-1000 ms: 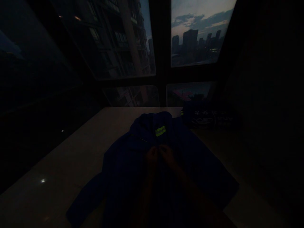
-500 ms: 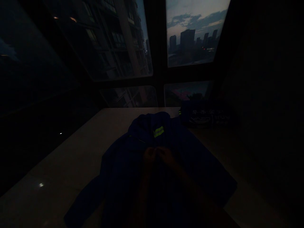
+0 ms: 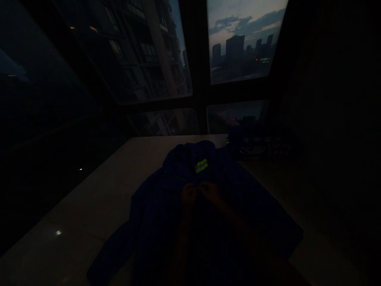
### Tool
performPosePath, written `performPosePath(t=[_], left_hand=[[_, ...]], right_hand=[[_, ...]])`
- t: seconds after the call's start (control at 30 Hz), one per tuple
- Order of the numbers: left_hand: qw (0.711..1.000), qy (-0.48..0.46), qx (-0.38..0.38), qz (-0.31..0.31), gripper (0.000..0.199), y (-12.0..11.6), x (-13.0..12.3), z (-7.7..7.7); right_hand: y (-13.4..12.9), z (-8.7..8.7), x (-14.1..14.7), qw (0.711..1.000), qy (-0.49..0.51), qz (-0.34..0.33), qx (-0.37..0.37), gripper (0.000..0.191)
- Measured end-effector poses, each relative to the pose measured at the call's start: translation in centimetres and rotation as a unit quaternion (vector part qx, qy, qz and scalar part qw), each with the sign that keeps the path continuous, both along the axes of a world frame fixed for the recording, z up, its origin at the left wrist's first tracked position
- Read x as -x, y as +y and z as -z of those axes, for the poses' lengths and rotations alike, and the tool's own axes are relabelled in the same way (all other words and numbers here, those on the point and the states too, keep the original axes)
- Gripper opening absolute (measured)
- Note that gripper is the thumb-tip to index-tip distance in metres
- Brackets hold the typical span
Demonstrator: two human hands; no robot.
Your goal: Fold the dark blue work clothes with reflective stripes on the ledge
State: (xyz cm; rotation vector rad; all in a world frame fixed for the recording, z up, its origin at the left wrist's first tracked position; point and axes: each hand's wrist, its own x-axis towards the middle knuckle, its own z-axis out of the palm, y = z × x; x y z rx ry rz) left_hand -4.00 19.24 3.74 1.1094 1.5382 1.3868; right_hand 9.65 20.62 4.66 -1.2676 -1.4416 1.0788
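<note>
A dark blue jacket (image 3: 157,206) lies spread out on a pale surface (image 3: 110,174), its sleeves reaching to the lower left and lower right. A yellow-green reflective patch (image 3: 201,165) shows on its upper front. Just below the patch, my left hand (image 3: 189,193) and my right hand (image 3: 209,190) are close together over the middle of the jacket. Fingers on both are curled in a pinch at the front of the jacket. It is very dark, and what lies between the fingertips cannot be made out.
At the back right sits a dark bundle (image 3: 262,146) with white lettering, close to the jacket's shoulder. Behind the surface stand dark window frames (image 3: 200,71), with buildings and a dusk sky outside. The right side is in deep shadow.
My two hands have moved slightly apart at the fingertips. The jacket appears shifted a little to the right in the view.
</note>
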Motion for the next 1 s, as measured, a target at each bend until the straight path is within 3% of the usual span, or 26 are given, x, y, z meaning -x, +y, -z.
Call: performPosePath(t=[0.17, 0.47, 0.63, 0.8, 1.0], left_hand=[[1.0, -0.004, 0.004, 0.008, 0.038, -0.4, -0.4, -0.4], [1.0, 0.015, 0.009, -0.009, 0.032, -0.7, -1.4, -1.3], [0.998, -0.048, 0.039, -0.016, 0.039, -0.2, -0.4, -0.9], [0.993, -0.097, 0.038, -0.062, 0.046, 1.8, 2.8, -1.9], [0.994, -0.021, 0.035, -0.104, 0.032, 5.2, 4.9, -3.6]], right_hand=[[0.3, -0.3, -0.1, 1.0, -0.003, -0.015, 0.002, 0.022], [2.3, 0.0, -0.3, 0.996, 0.019, -0.038, 0.075, 0.027], [2.0, 0.0, -0.6, 0.997, -0.026, -0.024, 0.071, 0.025], [2.5, -2.4, 0.2, 0.993, -0.113, 0.02, 0.02, 0.025], [5.0, -5.3, 3.4, 0.985, -0.166, 0.056, -0.01, 0.03]])
